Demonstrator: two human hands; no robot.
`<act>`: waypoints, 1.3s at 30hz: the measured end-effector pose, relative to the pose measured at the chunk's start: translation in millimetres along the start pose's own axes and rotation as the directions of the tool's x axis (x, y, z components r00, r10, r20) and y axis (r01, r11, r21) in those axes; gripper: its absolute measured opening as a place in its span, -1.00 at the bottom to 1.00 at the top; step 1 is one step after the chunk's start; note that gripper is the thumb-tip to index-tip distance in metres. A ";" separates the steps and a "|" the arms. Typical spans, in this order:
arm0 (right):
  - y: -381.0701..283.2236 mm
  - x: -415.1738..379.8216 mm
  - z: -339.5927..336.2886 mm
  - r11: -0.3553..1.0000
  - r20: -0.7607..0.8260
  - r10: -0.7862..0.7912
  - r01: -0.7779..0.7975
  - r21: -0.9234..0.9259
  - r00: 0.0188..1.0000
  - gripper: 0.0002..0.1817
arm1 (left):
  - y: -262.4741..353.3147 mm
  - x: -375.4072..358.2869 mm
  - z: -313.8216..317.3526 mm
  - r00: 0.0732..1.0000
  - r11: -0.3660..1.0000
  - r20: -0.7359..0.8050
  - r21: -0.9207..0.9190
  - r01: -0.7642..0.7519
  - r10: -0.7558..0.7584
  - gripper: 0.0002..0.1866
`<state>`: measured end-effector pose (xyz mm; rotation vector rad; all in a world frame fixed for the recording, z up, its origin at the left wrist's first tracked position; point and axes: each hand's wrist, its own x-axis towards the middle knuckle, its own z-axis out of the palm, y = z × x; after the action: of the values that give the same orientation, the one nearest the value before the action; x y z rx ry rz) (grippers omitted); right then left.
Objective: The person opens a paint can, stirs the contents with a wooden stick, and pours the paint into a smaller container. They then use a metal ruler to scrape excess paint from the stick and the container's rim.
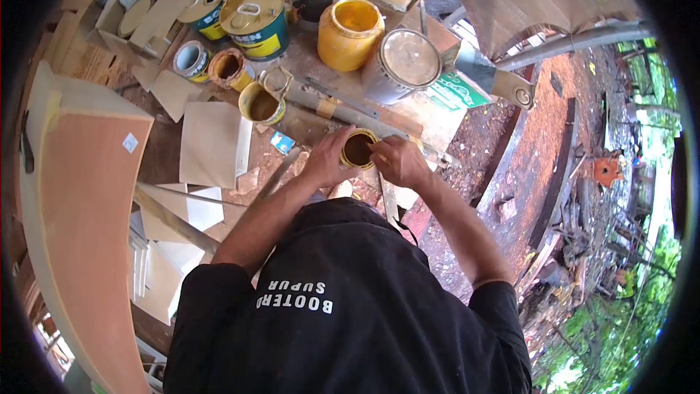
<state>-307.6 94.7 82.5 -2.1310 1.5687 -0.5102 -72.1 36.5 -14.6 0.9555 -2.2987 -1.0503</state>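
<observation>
A small yellow-rimmed can [357, 147] with dark brown contents stands upright at the near edge of the workbench. My left hand [326, 160] is closed around its left side. At the can's right side is my right hand [399, 162], its fingers pinched together over the rim; whatever they hold is hidden. Just to the left, another open yellow can [262, 103] has brown contents. A small blue packet [282, 142] lies close to my left hand.
Behind the can stand a yellow tub [351, 34], a lidded grey bucket [402, 66] and a green-yellow tin [254, 22]. A long grey bar [321, 98] crosses the bench. A large curved wooden panel [95, 226] rises on the left. Scrap-strewn ground [503, 168] lies to the right.
</observation>
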 end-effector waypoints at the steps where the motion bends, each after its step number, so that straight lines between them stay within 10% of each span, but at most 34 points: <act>1: 3.0 4.7 -3.0 0.999 0.021 -0.042 0.041 0.012 0.999 -0.80 | -0.1 -1.0 0.8 1.000 1.000 -0.010 0.000 0.001 -0.001 0.16; 7: 12.9 17.4 4.0 0.982 0.184 0.008 -0.042 0.183 0.983 -0.80 | 0.8 -3.8 -0.1 0.999 1.000 -0.026 -0.020 0.022 -0.022 0.17; 13: -0.4 21.3 9.9 0.950 0.018 -0.032 0.025 0.312 0.999 -0.81 | -2.7 -5.7 2.7 0.999 0.997 -0.019 -0.066 0.027 -0.029 0.18; 19: 10.1 32.0 16.9 0.967 -0.053 -0.215 0.220 0.127 0.975 -0.82 | -6.4 -6.0 4.9 1.000 0.999 -0.010 -0.043 0.027 -0.028 0.17; 28: 14.6 22.9 5.6 0.986 0.224 0.047 -0.082 0.147 0.973 -0.84 | 2.8 -2.8 -2.8 0.988 0.988 0.062 -0.043 0.145 -0.143 0.21; 34: -11.5 25.5 8.9 0.940 0.048 0.003 -0.019 0.342 0.999 -0.80 | -5.5 -2.9 3.6 0.995 0.993 0.021 -0.070 0.094 -0.093 0.23; 39: 10.5 29.7 11.8 0.991 -0.021 -0.072 0.074 0.112 0.997 -0.82 | -6.3 -3.0 3.1 0.995 0.990 0.042 -0.107 0.095 -0.091 0.19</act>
<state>-301.1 65.1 67.9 -2.1099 1.4397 -0.6272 -69.4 37.2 -21.8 1.0156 -2.2190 -1.2278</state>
